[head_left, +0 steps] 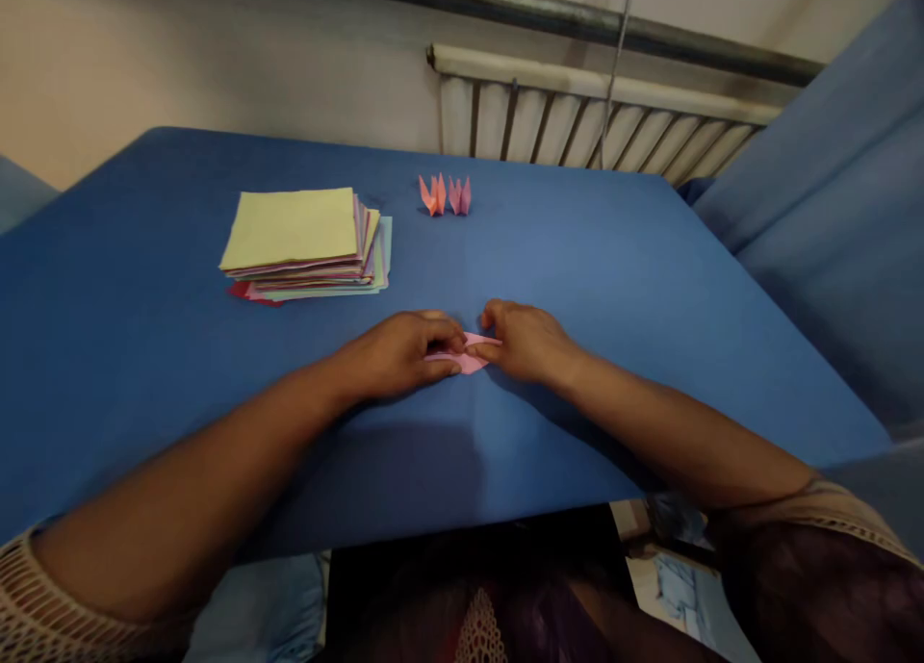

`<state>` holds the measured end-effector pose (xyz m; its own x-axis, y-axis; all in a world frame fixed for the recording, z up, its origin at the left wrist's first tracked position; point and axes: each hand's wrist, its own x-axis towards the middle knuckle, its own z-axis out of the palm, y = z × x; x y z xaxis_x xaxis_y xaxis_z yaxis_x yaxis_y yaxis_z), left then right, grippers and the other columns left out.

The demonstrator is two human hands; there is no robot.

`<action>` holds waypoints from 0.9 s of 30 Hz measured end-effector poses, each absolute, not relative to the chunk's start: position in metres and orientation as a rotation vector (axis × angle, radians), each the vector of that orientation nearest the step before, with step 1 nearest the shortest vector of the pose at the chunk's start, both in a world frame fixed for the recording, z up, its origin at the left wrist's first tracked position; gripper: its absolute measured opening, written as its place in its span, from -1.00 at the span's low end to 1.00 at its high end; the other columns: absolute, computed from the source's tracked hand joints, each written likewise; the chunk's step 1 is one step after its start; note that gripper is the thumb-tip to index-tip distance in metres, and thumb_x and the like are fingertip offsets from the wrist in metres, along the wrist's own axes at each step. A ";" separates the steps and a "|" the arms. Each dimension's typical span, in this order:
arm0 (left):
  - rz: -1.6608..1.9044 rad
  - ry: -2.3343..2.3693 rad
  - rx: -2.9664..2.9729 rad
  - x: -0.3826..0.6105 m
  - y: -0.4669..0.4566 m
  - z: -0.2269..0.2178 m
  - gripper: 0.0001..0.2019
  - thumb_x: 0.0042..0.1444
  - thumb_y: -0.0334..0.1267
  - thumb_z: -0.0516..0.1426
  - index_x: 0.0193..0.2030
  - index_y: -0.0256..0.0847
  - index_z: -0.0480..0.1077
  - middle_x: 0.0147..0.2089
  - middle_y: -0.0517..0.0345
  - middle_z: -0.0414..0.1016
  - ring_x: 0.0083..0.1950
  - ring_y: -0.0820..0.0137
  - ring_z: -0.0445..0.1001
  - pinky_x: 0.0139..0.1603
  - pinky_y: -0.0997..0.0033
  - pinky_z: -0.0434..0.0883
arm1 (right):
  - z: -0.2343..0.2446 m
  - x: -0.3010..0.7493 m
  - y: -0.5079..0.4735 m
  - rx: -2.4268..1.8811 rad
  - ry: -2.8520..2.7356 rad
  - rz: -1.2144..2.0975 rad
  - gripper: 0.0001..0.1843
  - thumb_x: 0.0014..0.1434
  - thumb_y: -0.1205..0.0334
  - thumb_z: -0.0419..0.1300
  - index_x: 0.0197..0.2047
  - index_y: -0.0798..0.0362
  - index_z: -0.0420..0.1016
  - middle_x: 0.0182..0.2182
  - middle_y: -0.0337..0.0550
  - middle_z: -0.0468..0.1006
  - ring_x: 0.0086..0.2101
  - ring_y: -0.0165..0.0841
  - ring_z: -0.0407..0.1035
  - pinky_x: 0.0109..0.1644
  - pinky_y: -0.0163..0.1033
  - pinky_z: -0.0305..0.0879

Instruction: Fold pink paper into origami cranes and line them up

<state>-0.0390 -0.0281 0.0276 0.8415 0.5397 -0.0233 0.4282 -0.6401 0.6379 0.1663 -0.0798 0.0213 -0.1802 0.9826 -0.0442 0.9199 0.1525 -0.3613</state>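
Observation:
A small folded piece of pink paper [473, 364] lies on the blue tabletop, between my two hands. My left hand [408, 353] has its thumb and curled fingers closed on the paper's left part. From the other side, my right hand [530, 342] presses its thumb on the paper's right part, with the fingers bent. Part of the paper is hidden under both hands. Farther back stand two small folded paper figures with pointed tips, an orange-pink one [434, 195] and a pinkish-purple one [460, 196].
A thick stack of coloured paper [295, 230], yellow on top, sits at the back left, with a red piece [242, 290] sticking out underneath. A white radiator [526, 124] and a pipe run along the wall behind the blue table [613, 249]. Blue fabric [830, 211] hangs at the right.

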 end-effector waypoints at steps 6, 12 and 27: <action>0.391 1.065 2.058 -0.057 0.000 0.037 -0.72 0.06 -0.10 0.22 -0.19 -0.23 0.57 -0.22 0.11 0.62 -0.19 0.34 0.52 -0.11 0.37 0.38 | 0.012 0.172 -0.086 -1.858 -2.211 0.444 -0.77 0.18 0.03 0.30 -0.26 0.01 0.47 -0.26 -0.12 0.50 -0.26 -0.28 0.38 -0.19 -0.20 0.23; 0.200 1.179 2.120 -0.065 0.007 0.041 -0.74 0.02 -0.08 0.22 -0.27 -0.23 0.59 -0.36 0.15 0.58 -0.36 0.40 0.44 -0.31 0.43 0.29 | 0.011 0.169 -0.092 -1.813 -2.184 0.415 -0.77 0.17 0.08 0.30 -0.34 0.03 0.40 -0.32 -0.14 0.49 -0.30 -0.29 0.35 -0.24 -0.21 0.20; 0.323 1.007 1.817 -0.047 -0.016 0.036 -0.58 -0.07 0.03 0.31 -0.15 -0.22 0.55 -0.26 0.17 0.59 -0.29 0.41 0.47 -0.28 0.46 0.35 | -0.009 0.170 -0.087 -1.350 -1.589 1.229 -0.76 0.10 0.03 0.27 -0.37 0.03 0.43 -0.49 -0.31 0.42 -0.48 -0.45 0.27 -0.37 -0.29 0.20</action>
<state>-0.0470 -0.0159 0.0356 0.6189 0.7562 -0.2125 0.4908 -0.1611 0.8562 0.1696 -0.0869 -0.0091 -0.2063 0.9765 -0.0624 0.3063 0.0038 -0.9519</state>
